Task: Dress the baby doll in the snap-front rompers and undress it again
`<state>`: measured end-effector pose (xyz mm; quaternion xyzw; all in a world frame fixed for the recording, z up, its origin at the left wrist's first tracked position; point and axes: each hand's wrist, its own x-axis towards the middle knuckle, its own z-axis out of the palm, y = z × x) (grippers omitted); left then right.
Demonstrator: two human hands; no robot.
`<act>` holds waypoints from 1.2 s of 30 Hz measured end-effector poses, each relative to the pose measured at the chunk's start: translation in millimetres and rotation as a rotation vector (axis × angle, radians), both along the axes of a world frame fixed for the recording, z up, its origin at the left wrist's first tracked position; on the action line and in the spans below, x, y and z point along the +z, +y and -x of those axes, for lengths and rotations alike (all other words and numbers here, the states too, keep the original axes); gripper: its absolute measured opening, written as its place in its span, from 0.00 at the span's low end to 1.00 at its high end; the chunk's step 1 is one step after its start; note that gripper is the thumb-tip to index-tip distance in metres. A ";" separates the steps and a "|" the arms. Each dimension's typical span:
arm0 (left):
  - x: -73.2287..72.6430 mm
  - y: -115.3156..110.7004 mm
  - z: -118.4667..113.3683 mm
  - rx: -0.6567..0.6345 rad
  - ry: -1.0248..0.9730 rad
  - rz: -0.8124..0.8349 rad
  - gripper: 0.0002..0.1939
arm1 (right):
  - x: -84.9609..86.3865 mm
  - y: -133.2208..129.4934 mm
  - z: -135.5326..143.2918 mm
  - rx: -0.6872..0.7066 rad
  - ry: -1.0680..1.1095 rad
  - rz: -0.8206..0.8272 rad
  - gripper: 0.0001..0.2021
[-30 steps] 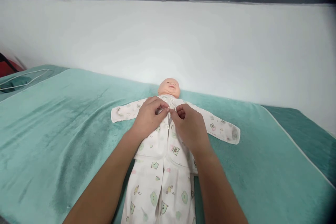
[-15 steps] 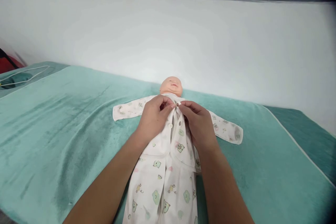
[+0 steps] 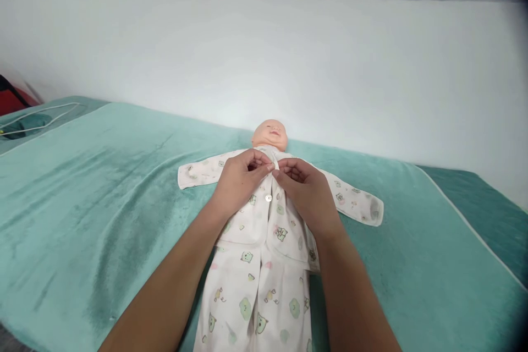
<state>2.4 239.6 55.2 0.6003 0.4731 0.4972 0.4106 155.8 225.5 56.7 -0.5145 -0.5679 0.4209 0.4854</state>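
Observation:
A baby doll lies on its back, dressed in a white baby shirt and matching trousers printed with green and pink animals. Both shirt sleeves stretch out sideways. My left hand pinches one front edge of the shirt at the upper chest. Opposite it, fingertips nearly touching, my right hand pinches the other front edge. Whatever lies between the fingertips is covered by them. Below them a white button shows on the shirt front, with the two edges close together there.
Under the doll spreads a turquoise plush cloth with folds on the left. A white wall rises right behind the doll's head. At the far left are a thin white cord and a red and black object.
My right hand has shifted slightly left, its fingertips closing in on those of my left hand. The two shirt edges have come closer together below the hands.

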 end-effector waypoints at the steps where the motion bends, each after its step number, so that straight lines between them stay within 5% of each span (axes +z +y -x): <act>1: -0.2 0.0 0.5 -0.007 0.001 -0.006 0.04 | 0.3 -0.4 0.8 -0.001 -0.021 -0.008 0.10; 17: 4.1 -5.0 6.8 -0.077 -0.034 0.051 0.07 | 1.0 -3.4 8.2 -0.015 -0.513 -0.196 0.07; 26: 2.7 -3.2 5.9 -0.106 -0.161 0.157 0.10 | 10.6 -12.0 14.1 0.014 -0.629 -0.130 0.11; 36: 5.1 -5.8 16.0 -0.167 0.061 0.091 0.08 | 37.2 -37.6 12.9 0.003 -0.951 0.077 0.10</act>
